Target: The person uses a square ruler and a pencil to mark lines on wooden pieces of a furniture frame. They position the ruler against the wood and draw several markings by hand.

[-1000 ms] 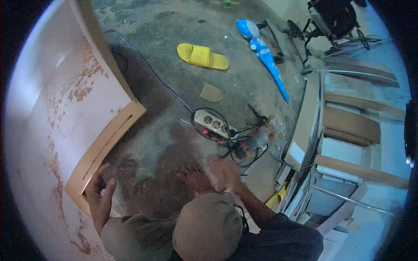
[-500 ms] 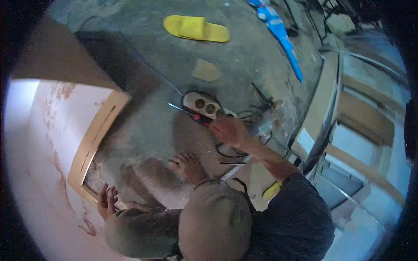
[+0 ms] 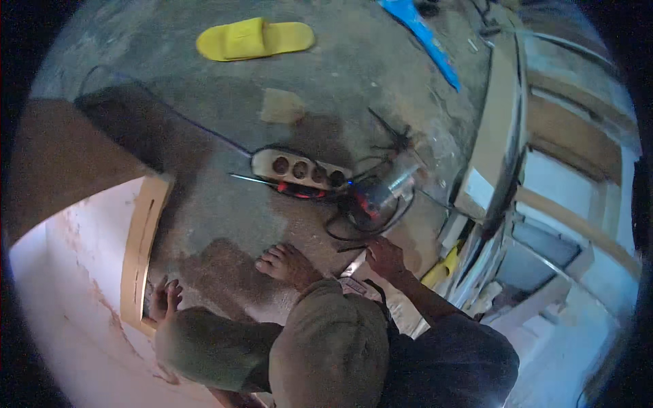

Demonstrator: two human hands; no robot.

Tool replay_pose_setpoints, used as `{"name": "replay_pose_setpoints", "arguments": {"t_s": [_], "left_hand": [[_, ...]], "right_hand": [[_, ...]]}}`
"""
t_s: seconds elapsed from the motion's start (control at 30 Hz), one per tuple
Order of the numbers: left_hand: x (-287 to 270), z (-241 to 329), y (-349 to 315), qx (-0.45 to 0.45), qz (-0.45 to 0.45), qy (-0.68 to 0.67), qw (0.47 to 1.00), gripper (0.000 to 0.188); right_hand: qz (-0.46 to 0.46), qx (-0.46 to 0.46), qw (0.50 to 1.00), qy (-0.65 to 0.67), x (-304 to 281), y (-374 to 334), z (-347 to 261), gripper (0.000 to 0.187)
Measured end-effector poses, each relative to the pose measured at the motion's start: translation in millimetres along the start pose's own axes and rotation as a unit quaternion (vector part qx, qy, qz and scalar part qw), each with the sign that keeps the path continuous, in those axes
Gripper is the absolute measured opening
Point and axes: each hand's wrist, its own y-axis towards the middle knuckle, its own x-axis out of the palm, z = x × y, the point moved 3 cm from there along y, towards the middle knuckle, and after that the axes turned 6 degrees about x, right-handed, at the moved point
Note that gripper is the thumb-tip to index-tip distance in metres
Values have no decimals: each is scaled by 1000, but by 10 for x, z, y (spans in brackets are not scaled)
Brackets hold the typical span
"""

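Observation:
My left hand (image 3: 164,299) is beside my knee, close to the pale board edge. Its fingers are loosely bent and apart, with nothing seen in them. My right hand (image 3: 385,259) is low over the floor, right of my bare foot (image 3: 289,266), its fingers drawn together at a thin dark rod (image 3: 351,249) and a shiny flat strip (image 3: 354,264). What it grips is too unclear to name. Ahead lies a screwdriver (image 3: 299,191) with a red and black handle, against a white power strip (image 3: 290,165) with round sockets. A red and black object (image 3: 366,204) lies among looped dark cable.
Further off lie a yellow slipper (image 3: 255,39) and a long blue plastic piece (image 3: 425,44). Clear plastic (image 3: 403,180) sits by the cable. Boards and frames (image 3: 571,136) are stacked at right. A white panel with a tan edge (image 3: 141,251) stands at left.
My right hand has left the screwdriver at the power strip and come back toward me, near the thin rod. The screwdriver now lies on its own. The whole view has shifted slightly.

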Motion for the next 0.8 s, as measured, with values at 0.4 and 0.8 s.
{"name": "replay_pose_setpoints", "arguments": {"t_s": [0.4, 0.8], "left_hand": [[112, 253, -754, 55, 124, 6, 991, 45], [326, -621, -3117, -34, 165, -146, 975, 55]], "right_hand": [[-189, -66, 976, -84, -331, 545, -111, 51], [-236, -306, 921, -42, -73, 1054, -2286, 54]]}}
